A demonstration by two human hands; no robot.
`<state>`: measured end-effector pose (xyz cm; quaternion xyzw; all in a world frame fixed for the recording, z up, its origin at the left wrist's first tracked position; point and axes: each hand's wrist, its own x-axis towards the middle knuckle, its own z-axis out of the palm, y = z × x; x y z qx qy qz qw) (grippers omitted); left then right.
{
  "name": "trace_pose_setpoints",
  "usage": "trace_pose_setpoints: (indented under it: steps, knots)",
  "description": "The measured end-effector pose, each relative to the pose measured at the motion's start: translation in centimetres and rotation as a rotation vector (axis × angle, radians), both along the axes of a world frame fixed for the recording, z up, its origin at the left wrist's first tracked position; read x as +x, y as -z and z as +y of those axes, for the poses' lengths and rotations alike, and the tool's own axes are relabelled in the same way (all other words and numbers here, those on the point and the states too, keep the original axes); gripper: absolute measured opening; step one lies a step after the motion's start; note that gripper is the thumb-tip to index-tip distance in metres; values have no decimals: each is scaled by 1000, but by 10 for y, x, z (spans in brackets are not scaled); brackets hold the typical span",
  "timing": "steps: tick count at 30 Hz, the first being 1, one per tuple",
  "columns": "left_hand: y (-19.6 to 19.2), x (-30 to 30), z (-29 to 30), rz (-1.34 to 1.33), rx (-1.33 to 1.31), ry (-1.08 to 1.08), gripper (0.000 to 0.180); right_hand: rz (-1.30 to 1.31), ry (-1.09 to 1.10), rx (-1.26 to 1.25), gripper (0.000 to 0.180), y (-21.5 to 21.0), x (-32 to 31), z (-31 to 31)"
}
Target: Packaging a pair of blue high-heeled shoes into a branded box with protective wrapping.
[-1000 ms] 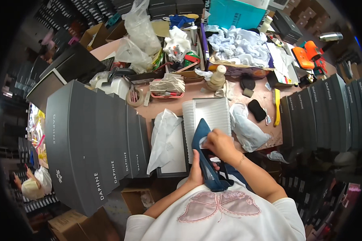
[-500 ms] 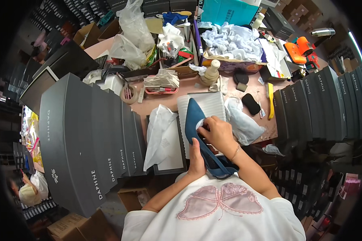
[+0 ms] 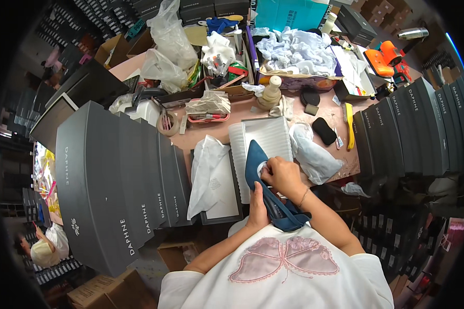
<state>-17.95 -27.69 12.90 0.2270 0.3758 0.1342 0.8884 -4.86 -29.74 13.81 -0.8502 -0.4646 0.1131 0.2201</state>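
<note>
A dark blue pointed-toe shoe [image 3: 254, 157] with a slingback strap tilts in front of my chest, toe pointing away. My left hand [image 3: 258, 208] grips its side, thumb up along the edge. At the shoe's opening, my right hand [image 3: 285, 175] is closed, its fingertips pinching a white wad of stuffing [image 3: 262, 167] in the toe; the fingertips are partly hidden. Behind the shoe lies a grey tray lined with white ribbed sheet [image 3: 242, 135]. Left of it, white tissue paper [image 3: 206, 172] drapes over a dark shoebox part with a pale inside [image 3: 224, 198].
Stacked dark shoeboxes stand at left [image 3: 87, 180] and right [image 3: 417, 129]. A white-wrapped bundle [image 3: 314, 157], black oval pad [image 3: 324, 131] and yellow-handled brush [image 3: 349, 126] lie to the right. Behind are a pump bottle [image 3: 270, 92] and a box of crumpled paper [image 3: 299, 82].
The shoe and both hands have come slightly nearer my body and to the right in the picture. The shoe has turned a little, showing more of its insole. My grip looks the same.
</note>
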Motion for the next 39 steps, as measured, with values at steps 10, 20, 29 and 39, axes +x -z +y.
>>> trace_pose_setpoints:
  steps: [10, 20, 29, 39]
  knots:
    - [12, 8, 6, -13, -254, 65, 75, -155, -90, 48, 12, 20, 16, -7]
    - [20, 42, 47, -54, -274, -7, 71, 696, -286, 142, 57, -96, 21, -62]
    - [46, -32, 15, 55, 977, 463, 47, 623, -151, 91, 28, 23, 15, -72]
    - [73, -23, 19, 100, 1489, 508, 30, 351, 143, 200, 41, 51, -39, -109]
